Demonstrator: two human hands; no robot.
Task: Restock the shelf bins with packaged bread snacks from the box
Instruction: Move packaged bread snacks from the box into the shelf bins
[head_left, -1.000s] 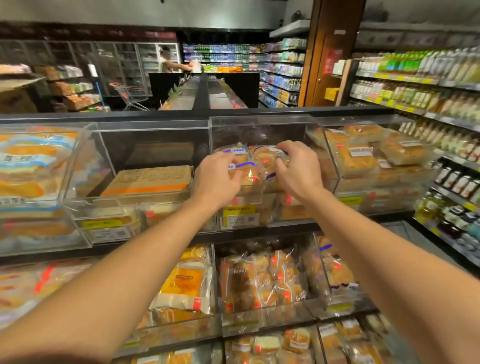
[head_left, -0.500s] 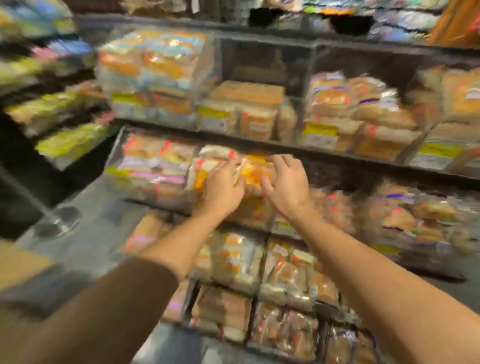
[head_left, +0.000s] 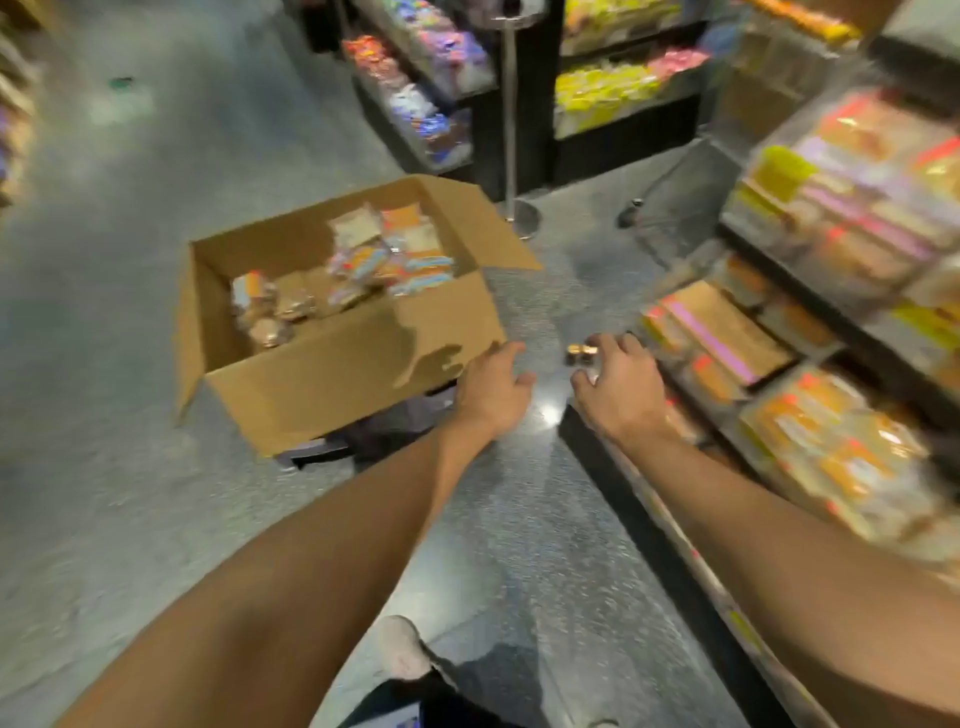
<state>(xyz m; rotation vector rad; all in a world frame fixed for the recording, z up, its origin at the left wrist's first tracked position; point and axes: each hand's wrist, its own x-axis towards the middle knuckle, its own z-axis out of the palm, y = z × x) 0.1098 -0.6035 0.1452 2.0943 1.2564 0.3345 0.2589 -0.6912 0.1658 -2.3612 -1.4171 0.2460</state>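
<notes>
Beside the stocked shelf bins (head_left: 810, 332), both the left hand (head_left: 493, 384) and right hand (head_left: 618, 384) hang empty, fingers relaxed, near the box (head_left: 332, 364) with bread snacks (head_left: 384, 260) left.

Brown cardboard box (head_left: 332, 358) holds orange, white and blue-striped bread packs (head_left: 384, 260) — on speckled grey floor (head_left: 130, 260).

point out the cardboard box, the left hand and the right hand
cardboard box (head_left: 332, 379): head view, on its near front wall
left hand (head_left: 493, 384): head view, on the back of the hand
right hand (head_left: 618, 384): head view, on the back of the hand
</notes>
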